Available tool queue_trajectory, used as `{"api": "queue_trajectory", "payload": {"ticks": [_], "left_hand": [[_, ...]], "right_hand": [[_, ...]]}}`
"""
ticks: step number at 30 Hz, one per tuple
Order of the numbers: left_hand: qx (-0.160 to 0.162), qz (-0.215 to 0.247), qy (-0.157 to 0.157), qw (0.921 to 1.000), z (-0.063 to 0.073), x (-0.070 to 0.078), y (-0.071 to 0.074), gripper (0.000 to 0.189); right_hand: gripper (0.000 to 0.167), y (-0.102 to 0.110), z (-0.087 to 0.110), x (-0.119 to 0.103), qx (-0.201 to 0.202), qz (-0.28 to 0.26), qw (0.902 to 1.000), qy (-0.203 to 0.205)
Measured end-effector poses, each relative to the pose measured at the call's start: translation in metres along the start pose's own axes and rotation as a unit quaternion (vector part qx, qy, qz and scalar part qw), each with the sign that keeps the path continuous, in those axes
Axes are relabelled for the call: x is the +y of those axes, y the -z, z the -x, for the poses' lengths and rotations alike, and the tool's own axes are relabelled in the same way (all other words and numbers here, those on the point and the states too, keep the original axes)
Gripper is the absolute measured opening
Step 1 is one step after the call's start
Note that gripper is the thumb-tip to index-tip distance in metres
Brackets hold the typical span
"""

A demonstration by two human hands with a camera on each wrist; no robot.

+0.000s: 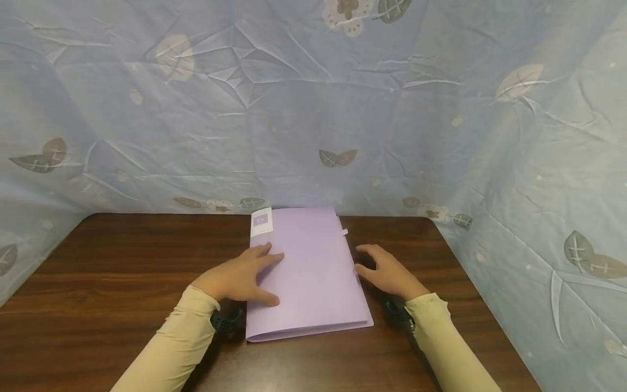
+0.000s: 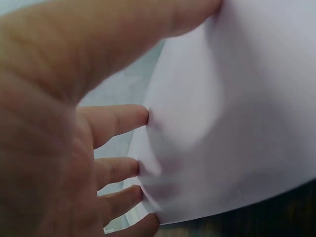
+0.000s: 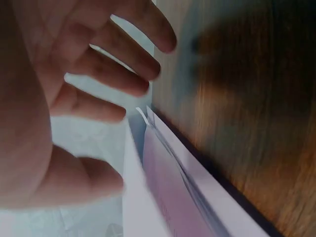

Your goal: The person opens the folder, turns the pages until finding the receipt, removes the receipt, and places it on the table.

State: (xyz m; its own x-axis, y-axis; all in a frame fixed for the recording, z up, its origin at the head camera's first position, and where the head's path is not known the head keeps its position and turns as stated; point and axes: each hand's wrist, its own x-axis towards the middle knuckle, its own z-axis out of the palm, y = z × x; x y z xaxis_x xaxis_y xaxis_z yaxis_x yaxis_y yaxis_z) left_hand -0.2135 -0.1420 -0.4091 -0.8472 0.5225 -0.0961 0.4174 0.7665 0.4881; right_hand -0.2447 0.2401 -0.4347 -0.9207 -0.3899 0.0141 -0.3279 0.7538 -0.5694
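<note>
A light purple folder (image 1: 308,267) lies on the brown wooden table, its cover closed, with a white label (image 1: 262,221) at its upper left corner and a small pale tab (image 1: 345,232) on the right edge. My left hand (image 1: 242,275) rests on the folder's left side, fingers spread, fingertips touching the cover (image 2: 197,123). Beside the right edge is my right hand (image 1: 387,272), its fingers loosely bent and holding nothing; the thumb is close to the edge. In the right wrist view, sheets (image 3: 182,182) show between the slightly parted covers.
The wooden table (image 1: 147,256) extends to both sides of the folder. A pale blue curtain (image 1: 294,120) with a leaf pattern hangs behind the table and along its right side. Dark bands (image 1: 226,321) circle the wrists below the pale sleeves.
</note>
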Motion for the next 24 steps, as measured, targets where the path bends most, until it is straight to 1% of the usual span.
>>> {"api": "queue_trajectory", "payload": {"ticks": [3,6,12,15,19,24], "left_hand": [[-0.006,0.002,-0.004,1.0,0.0007,0.0008,-0.0005,0.102],[-0.01,0.004,0.001,0.9999,0.0016,0.0035,-0.0009,0.102],[-0.008,0.003,0.005,1.0,0.0026,0.0077,-0.0012,0.101],[-0.006,0.002,0.002,1.0,0.0022,0.0076,-0.0018,0.101],[-0.007,-0.001,-0.001,1.0,0.0019,0.007,-0.0029,0.101],[-0.012,-0.004,0.001,0.9999,0.0008,0.006,-0.0044,0.101]], "right_hand": [[0.063,-0.0006,0.0011,-0.0016,-0.031,0.008,0.9994,0.013],[0.065,-0.0007,0.0026,-0.0037,-0.056,0.008,0.9981,0.025],[0.065,-0.0002,0.0033,-0.0058,-0.062,0.013,0.9968,0.05],[0.065,-0.0005,0.003,-0.0052,-0.069,0.012,0.9963,0.05],[0.065,-0.0011,0.0033,-0.005,-0.085,0.003,0.9955,0.042],[0.061,-0.003,0.0032,-0.0039,-0.095,0.022,0.9948,0.029]]}}
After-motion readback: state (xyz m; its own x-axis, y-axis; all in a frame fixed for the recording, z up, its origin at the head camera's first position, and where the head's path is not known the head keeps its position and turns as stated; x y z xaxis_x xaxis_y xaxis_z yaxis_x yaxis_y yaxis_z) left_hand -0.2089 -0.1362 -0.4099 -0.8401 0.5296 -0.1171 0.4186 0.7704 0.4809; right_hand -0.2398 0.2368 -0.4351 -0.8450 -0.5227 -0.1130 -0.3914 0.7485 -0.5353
